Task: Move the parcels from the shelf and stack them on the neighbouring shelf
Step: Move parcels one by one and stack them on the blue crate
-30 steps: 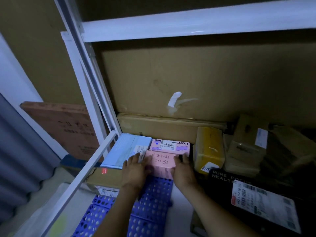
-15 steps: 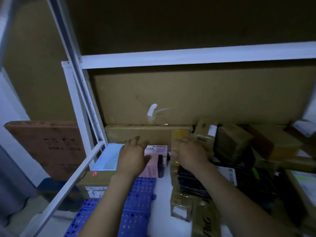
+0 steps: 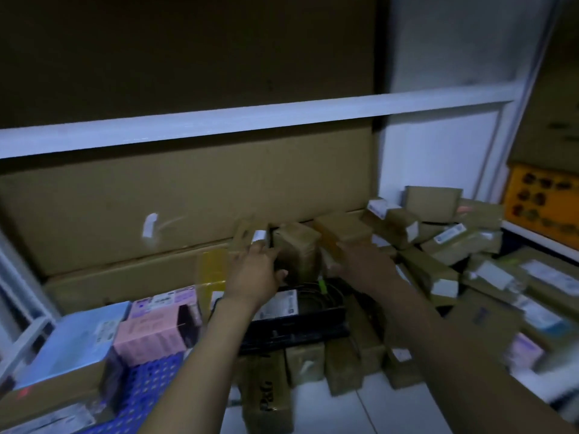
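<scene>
Both hands reached far into the shelf. The left hand (image 3: 255,274), fingers spread, and the right hand (image 3: 360,261), grip unclear through blur, flanked an upright brown parcel (image 3: 296,250) standing between them, just beyond the black parcel (image 3: 300,317).

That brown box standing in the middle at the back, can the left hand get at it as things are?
Probably yes. The left hand is open right beside the brown box, fingertips about at its left face, with nothing between them. The yellow parcel stands off to the left, clear of the way.
</scene>
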